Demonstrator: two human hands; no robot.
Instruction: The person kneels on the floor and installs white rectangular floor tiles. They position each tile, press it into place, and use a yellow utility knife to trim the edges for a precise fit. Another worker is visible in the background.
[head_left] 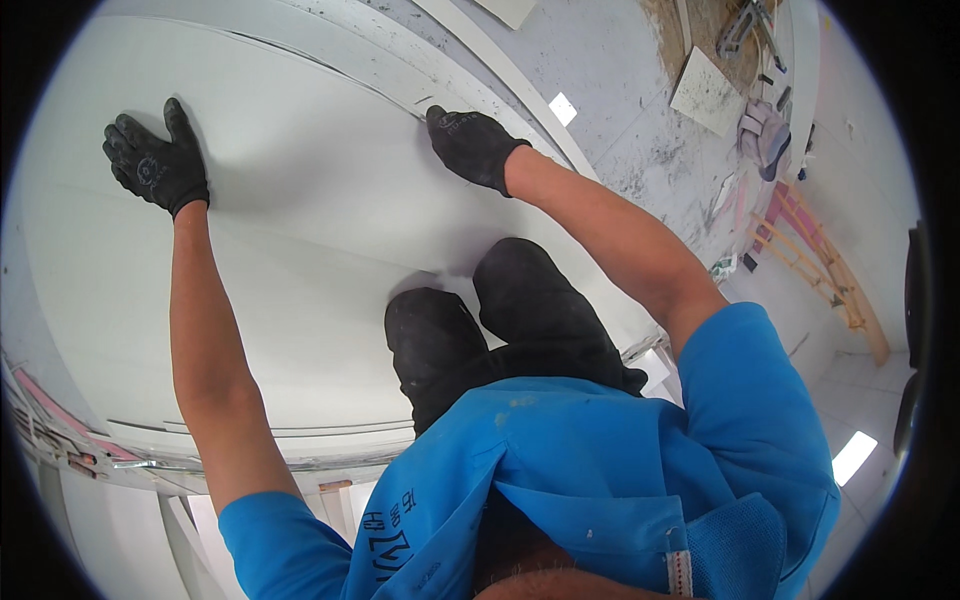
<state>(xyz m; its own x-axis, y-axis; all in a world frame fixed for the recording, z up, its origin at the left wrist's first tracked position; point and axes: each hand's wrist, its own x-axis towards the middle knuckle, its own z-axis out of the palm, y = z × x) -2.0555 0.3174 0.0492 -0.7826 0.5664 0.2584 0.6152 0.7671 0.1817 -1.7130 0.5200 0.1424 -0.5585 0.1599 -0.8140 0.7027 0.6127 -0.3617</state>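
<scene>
Both my hands wear black work gloves, and my knees rest on a large white panel point(300, 270). My left hand point(158, 160) lies flat on the panel's left part, fingers a little apart and thumb out, with nothing in it. Near the panel's far edge, my right hand point(470, 148) is closed, knuckles up, beside a thin dark line that runs along the edge. Whatever its fingers hold, if anything, is hidden beneath the glove.
Long white strips point(500, 70) run past the panel's far side. On the dusty floor to the right lie a white offcut point(706, 92), a metal hand tool point(740, 28) and a greyish shoe-like item point(765, 138). A wooden ladder-like frame point(815, 250) lies farther right.
</scene>
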